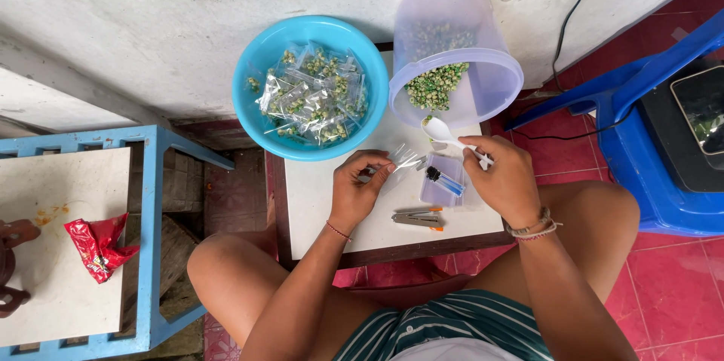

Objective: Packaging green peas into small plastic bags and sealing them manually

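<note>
Right hand [507, 180] grips white spoon [445, 135]; left hand [358, 184] pinches (apparently empty) clear bag [403, 157].

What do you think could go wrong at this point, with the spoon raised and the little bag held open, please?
1. The tub lies tipped on its side, mouth at the table edge; the green snack pieces could spill out.
2. The right hand holds the white spoon above the small clear bag pinched by the left hand; pieces may miss that narrow opening.
3. The stapler lies near the table's front edge and might be knocked off.
</note>
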